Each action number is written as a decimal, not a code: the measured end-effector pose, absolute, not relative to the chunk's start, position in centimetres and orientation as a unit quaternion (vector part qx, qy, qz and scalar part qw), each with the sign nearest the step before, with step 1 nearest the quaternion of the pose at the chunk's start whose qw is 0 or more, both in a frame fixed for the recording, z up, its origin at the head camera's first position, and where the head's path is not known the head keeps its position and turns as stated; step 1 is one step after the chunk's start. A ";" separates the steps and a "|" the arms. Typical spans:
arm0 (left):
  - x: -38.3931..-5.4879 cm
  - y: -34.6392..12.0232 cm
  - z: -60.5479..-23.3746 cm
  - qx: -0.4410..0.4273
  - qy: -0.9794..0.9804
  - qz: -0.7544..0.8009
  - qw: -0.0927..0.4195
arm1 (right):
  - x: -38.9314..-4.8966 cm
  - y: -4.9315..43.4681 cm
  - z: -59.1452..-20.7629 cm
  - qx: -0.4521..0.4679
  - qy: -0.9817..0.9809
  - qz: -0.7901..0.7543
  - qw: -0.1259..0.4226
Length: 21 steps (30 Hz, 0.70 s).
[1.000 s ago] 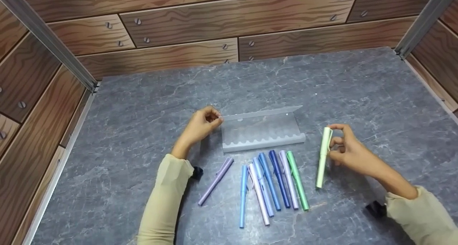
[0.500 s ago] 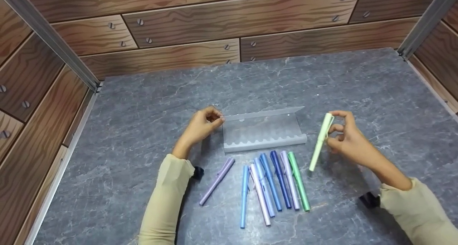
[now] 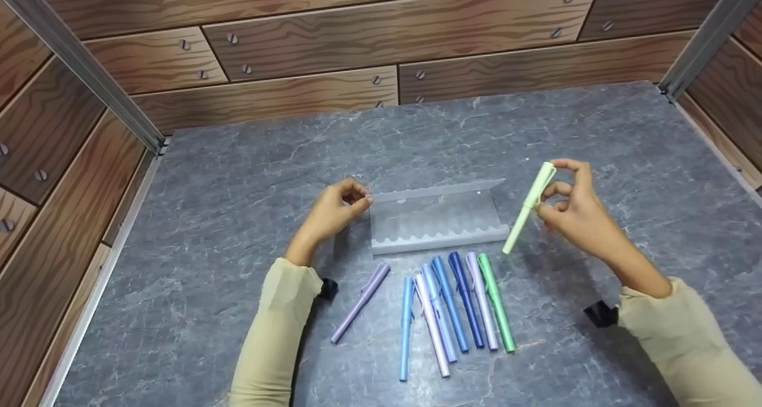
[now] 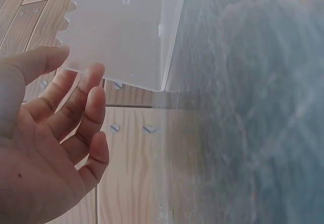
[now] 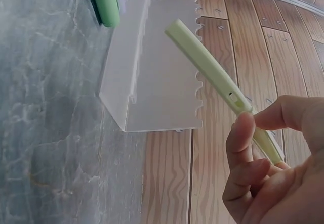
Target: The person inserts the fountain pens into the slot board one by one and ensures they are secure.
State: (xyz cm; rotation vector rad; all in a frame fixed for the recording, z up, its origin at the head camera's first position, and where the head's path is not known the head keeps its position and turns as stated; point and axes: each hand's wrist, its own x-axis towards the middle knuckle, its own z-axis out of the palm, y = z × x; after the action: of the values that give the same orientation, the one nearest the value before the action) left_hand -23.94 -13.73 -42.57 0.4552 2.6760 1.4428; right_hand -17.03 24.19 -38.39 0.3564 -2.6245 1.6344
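My right hand [image 3: 577,213] holds a pale green pen [image 3: 528,207] by its clip end, between thumb and fingers. The pen is raised and tilted, its lower end beside the right end of a clear plastic pen case [image 3: 434,213]. This case lies with its lid raised and shows a scalloped row of slots along its front. At the case's left rear corner, my left hand [image 3: 334,209] pinches the edge with thumb and forefinger. In the right wrist view the pale green pen [image 5: 210,67] slants in front of the translucent case [image 5: 162,72].
In front of the case lie several pens in a loose row, among them a green pen [image 3: 497,303] and a dark blue pen [image 3: 467,300]. Apart on the left lies a purple pen [image 3: 360,303]. Wood-patterned walls [image 3: 309,44] border the grey marbled table [image 3: 238,175].
My right hand has moved the pale green pen up and slightly left, toward the case's right end, tilting it more. The left hand and the pens on the table have stayed put.
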 end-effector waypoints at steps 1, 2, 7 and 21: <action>-23.9 -13.7 -42.6 0.148 0.870 0.469 0.034 | -17.1 24.1 -38.3 0.115 -0.845 0.522 0.018; -23.9 -13.8 -42.6 0.148 0.870 0.469 0.033 | -17.3 24.0 -38.3 0.115 -0.845 0.522 0.019; -23.9 -13.8 -42.6 0.150 0.870 0.469 0.031 | -17.8 23.3 -38.2 0.120 -0.849 0.514 0.034; -23.8 -13.8 -42.5 0.154 0.870 0.468 0.027 | -18.7 22.5 -38.6 0.107 -0.904 0.396 0.120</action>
State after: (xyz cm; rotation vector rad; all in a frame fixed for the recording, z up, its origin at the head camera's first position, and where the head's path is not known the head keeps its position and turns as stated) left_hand -23.85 -13.79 -42.53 0.4755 2.6863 1.4439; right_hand -18.72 22.50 -38.55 0.3126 -2.6430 1.1563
